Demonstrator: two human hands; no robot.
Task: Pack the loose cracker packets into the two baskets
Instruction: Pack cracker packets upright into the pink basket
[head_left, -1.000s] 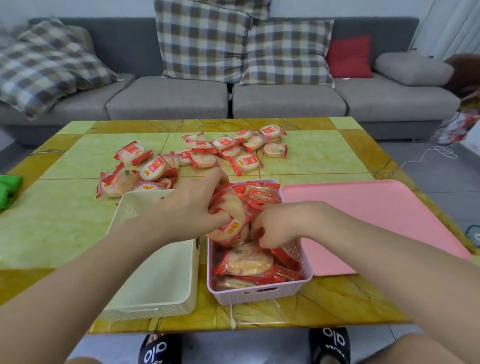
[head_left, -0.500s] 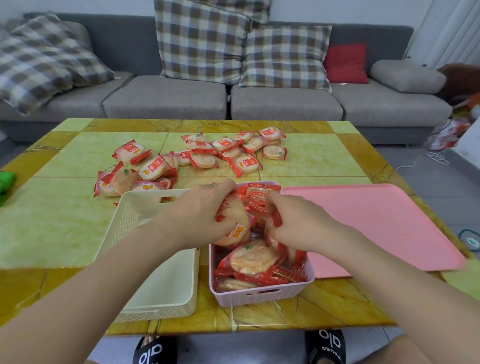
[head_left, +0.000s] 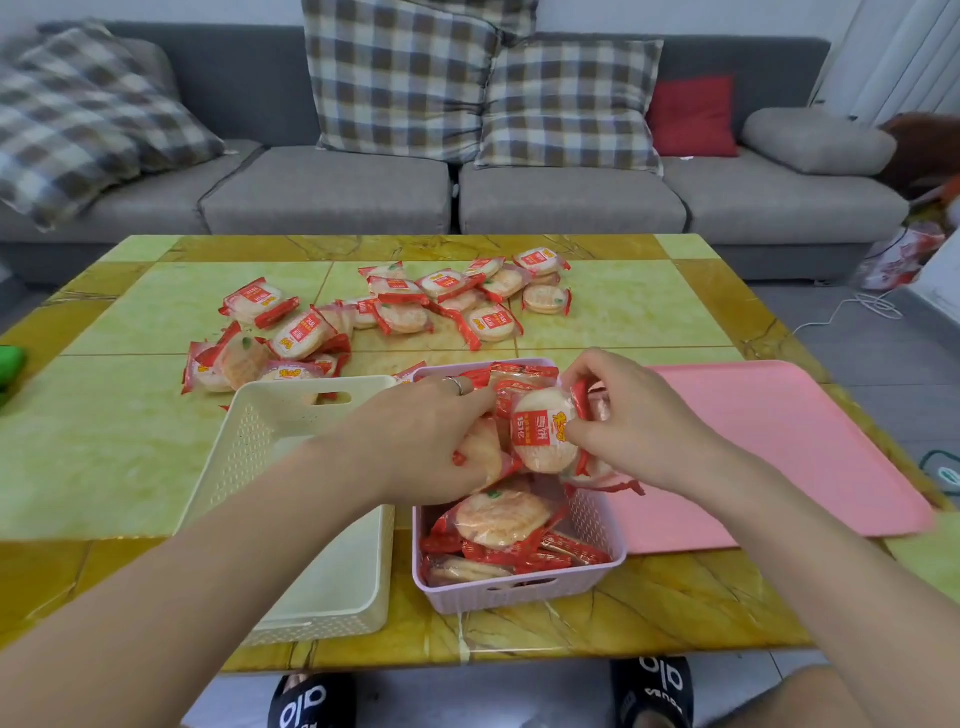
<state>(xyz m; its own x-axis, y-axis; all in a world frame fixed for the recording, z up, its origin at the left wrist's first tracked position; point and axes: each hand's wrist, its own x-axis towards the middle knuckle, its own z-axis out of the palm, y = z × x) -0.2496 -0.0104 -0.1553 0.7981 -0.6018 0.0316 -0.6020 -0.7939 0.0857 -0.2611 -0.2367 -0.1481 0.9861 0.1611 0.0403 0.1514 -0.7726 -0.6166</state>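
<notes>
A lilac basket (head_left: 597, 525) near the table's front edge holds several red-and-clear cracker packets. Above it my right hand (head_left: 631, 426) pinches one upright packet (head_left: 543, 434) by its right edge. My left hand (head_left: 423, 441) grips other packets (head_left: 480, 457) on the left of that one, over the basket. A cream basket (head_left: 291, 415) stands just left of the lilac one, with nothing visible inside. Several loose packets (head_left: 374, 312) lie scattered across the middle of the table beyond both baskets.
A pink tray (head_left: 779, 447) lies flat to the right of the lilac basket. The table is green and yellow tile (head_left: 104, 441). A green object (head_left: 8, 364) sits at the left edge. A grey sofa (head_left: 571, 197) with cushions stands behind. Slippered feet show below.
My right hand has risen out of the lilac basket and now holds a packet upright. My left hand has shifted right, still gripping packets. The view has tilted slightly.
</notes>
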